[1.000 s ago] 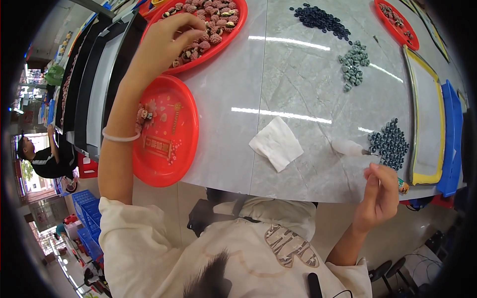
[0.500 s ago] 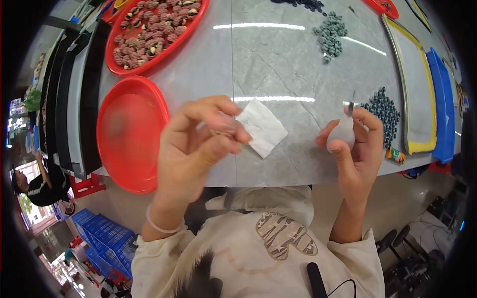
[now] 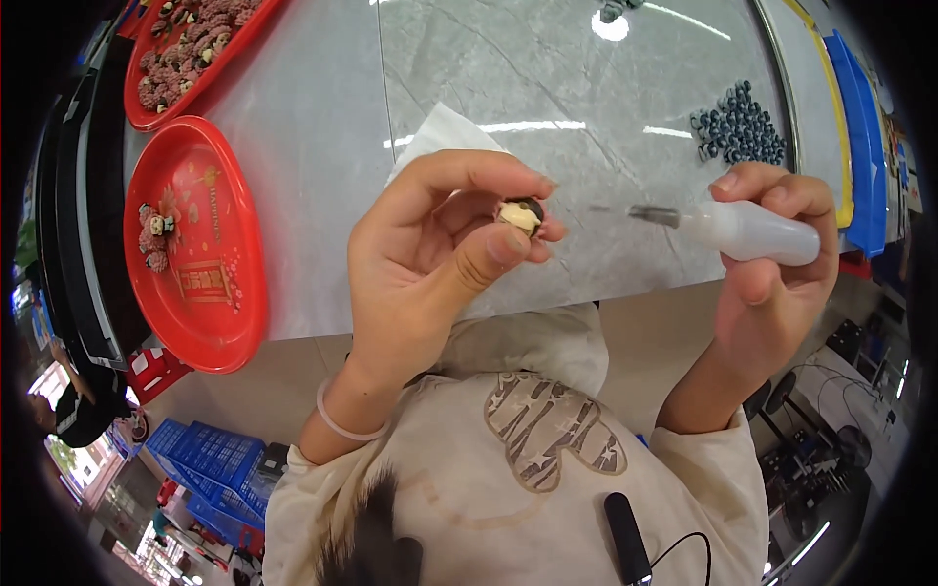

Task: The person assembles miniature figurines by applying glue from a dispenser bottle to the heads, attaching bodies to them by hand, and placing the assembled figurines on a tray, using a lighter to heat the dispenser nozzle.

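Small cream-and-dark piece [image 3: 520, 217] was pinched in the left hand [image 3: 420, 259] near the frame's centre; the right hand [image 3: 777, 298], at right, gripped a white bottle [image 3: 757, 232], its metal tip [image 3: 655, 216] pointing left.

We see a brightly lit scene: white streaks [image 3: 547, 126] and a round hot spot [image 3: 611, 26] glare off the glossy table [image 3: 313, 146]. The opening [image 3: 98, 457] at lower left is washed out. Fisheye distortion bends edges toward black corners — and the bottle's [image 3: 762, 234] thin needle [image 3: 601, 208] looks blurred.
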`<state>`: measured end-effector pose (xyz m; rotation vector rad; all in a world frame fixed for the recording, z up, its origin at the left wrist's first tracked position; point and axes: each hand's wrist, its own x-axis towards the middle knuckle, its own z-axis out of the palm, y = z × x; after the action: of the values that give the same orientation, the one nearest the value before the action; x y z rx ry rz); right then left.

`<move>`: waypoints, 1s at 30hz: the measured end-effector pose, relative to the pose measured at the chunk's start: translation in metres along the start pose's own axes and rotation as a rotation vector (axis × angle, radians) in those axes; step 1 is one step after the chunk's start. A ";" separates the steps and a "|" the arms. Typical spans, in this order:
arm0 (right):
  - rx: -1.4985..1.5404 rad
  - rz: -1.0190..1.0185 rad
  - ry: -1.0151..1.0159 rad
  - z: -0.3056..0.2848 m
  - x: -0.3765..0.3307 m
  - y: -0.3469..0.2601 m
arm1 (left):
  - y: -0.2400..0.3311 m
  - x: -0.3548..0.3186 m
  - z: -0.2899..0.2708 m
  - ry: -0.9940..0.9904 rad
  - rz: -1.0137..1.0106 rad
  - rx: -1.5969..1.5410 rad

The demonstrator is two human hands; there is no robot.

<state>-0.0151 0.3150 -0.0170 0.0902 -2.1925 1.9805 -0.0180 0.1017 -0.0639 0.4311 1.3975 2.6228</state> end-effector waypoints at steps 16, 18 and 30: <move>-0.159 -0.156 -0.083 0.011 0.000 -0.008 | 0.007 0.000 0.010 0.127 -0.221 0.053; -0.192 -0.230 -0.049 0.007 0.001 -0.008 | 0.006 0.001 0.010 0.135 -0.215 0.056; -0.297 -0.481 -0.183 -0.001 -0.007 -0.014 | 0.007 0.002 0.010 0.105 -0.233 0.054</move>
<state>-0.0058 0.3141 -0.0048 0.7074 -2.2686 1.4242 -0.0164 0.1057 -0.0526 0.1280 1.4552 2.4560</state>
